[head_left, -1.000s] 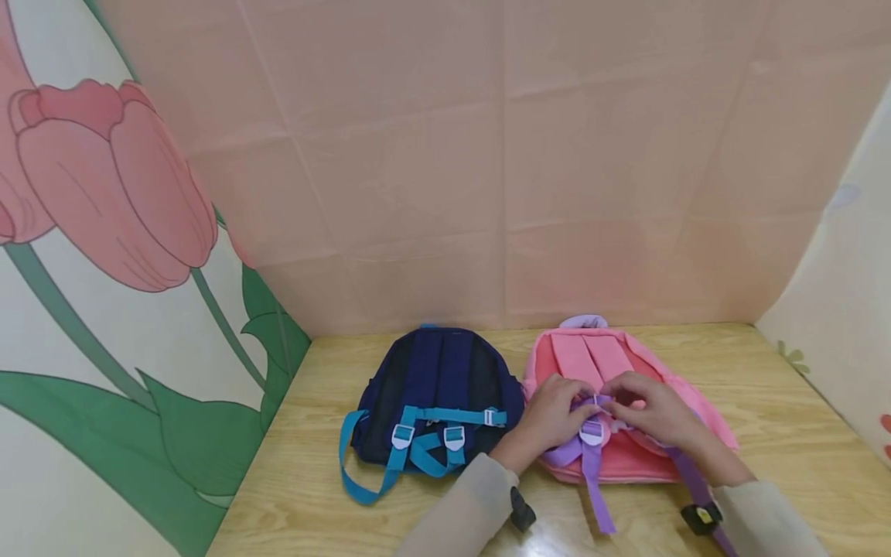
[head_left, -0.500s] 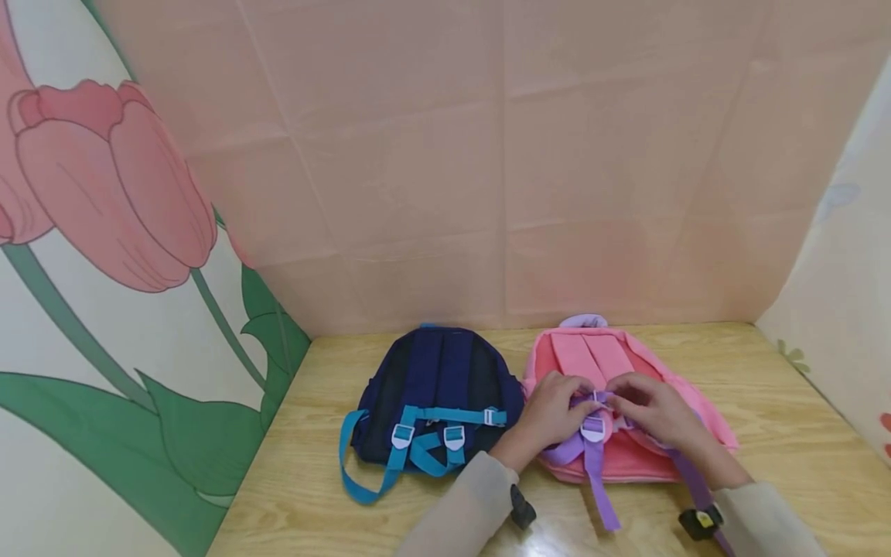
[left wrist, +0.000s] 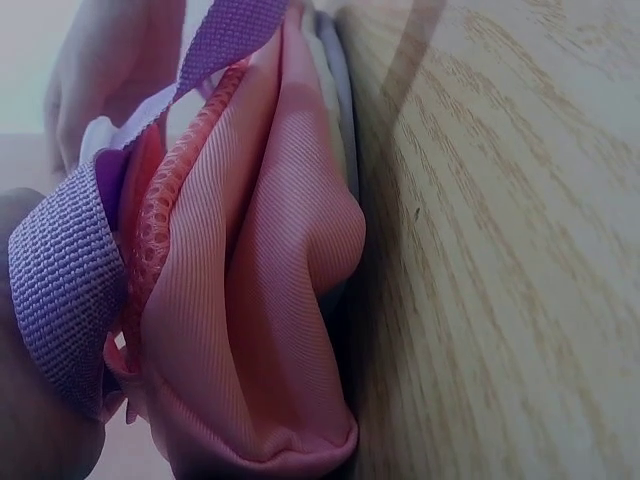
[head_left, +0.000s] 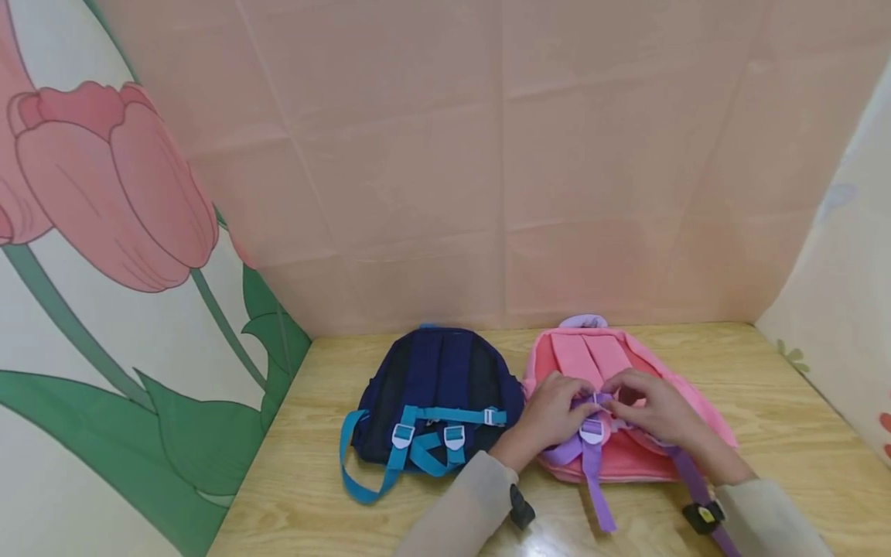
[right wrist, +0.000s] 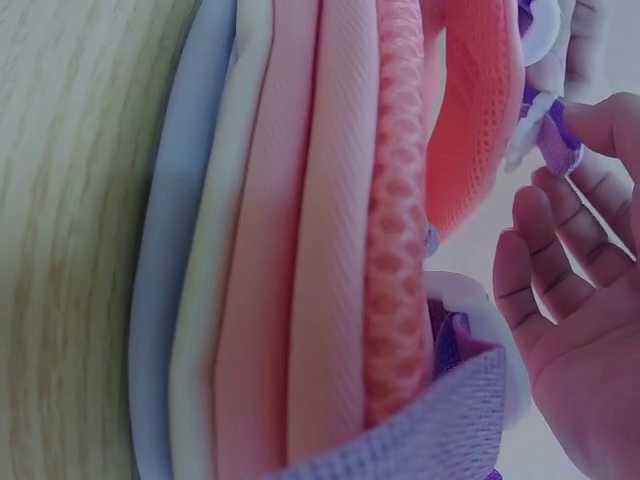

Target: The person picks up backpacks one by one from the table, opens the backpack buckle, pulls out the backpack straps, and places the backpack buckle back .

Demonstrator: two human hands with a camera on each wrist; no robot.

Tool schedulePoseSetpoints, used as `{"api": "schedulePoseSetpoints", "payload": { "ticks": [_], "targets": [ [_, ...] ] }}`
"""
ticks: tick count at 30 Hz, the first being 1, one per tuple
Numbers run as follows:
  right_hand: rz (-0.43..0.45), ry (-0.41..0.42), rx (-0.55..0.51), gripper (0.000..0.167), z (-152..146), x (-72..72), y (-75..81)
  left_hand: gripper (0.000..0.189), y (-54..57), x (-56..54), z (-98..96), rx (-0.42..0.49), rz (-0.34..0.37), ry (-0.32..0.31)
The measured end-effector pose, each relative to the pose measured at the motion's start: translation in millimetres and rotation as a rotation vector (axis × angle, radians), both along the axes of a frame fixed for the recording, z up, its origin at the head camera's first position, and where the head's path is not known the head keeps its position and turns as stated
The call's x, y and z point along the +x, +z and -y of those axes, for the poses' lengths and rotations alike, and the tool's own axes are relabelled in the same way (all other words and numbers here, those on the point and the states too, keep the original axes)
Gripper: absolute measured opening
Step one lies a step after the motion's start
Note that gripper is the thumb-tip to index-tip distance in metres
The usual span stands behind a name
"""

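Observation:
A pink backpack (head_left: 581, 352) lies on the table, its shoulder straps facing up. My left hand (head_left: 546, 418) pinches a purple webbing strap by a small white buckle (head_left: 595, 399) over the backpack's middle. From the other side my right hand (head_left: 654, 406) grips the same strap; in the right wrist view its thumb and forefinger pinch a short purple strap end (right wrist: 560, 145), the other fingers loosely bent. Below hangs a white ladder-lock buckle (head_left: 592, 432) with a loose purple tail (head_left: 593, 483). Fingertips partly hide the small buckle.
Left of the pink backpack, a navy backpack (head_left: 438, 367) with teal straps (head_left: 362, 491) lies against its side. Both rest on a wood-grain table (head_left: 292, 464). A pinkish cloth backdrop (head_left: 501, 170) rises behind, and a tulip-printed panel (head_left: 104, 178) stands at left.
The right hand's fingers shifted slightly right along the strap, then came back left. The left hand and both backpacks stay nearly still.

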State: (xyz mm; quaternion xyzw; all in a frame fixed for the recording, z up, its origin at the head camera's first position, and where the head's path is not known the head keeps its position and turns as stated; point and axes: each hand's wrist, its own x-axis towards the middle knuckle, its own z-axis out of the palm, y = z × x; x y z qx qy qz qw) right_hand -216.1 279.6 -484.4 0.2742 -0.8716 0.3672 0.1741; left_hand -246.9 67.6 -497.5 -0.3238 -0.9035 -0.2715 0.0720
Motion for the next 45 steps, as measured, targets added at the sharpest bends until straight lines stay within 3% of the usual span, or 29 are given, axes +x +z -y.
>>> {"api": "schedulePoseSetpoints", "payload": {
  "ticks": [8, 14, 19, 29, 40, 45],
  "targets": [
    [0.015, -0.016, -0.027, 0.022, -2.7, -1.5, -5.0, 0.028, 0.3, -1.1, 0.0, 0.004, 0.001, 0.0],
    [0.194, -0.077, -0.135, 0.012, -4.9, 0.2, -9.9, 0.027, 2.1, -1.5, -0.2, 0.017, -0.011, -0.002],
    [0.289, -0.085, -0.166, 0.019, -4.4, 2.2, -6.9, 0.028, 2.2, -1.6, 0.3, 0.009, -0.012, 0.003],
    [0.099, -0.075, 0.001, 0.023, -1.0, -0.6, -3.8, 0.028, 0.0, 1.2, 0.2, -0.025, 0.02, 0.024],
    [0.041, -0.028, -0.015, 0.024, -0.3, 0.3, -2.3, 0.026, -4.0, -0.8, -0.5, -0.007, -0.006, 0.007],
    [0.064, -0.062, -0.04, 0.018, -3.6, -0.2, -4.5, 0.026, -3.0, -0.4, 0.3, -0.006, -0.008, 0.004]
  ]
}}
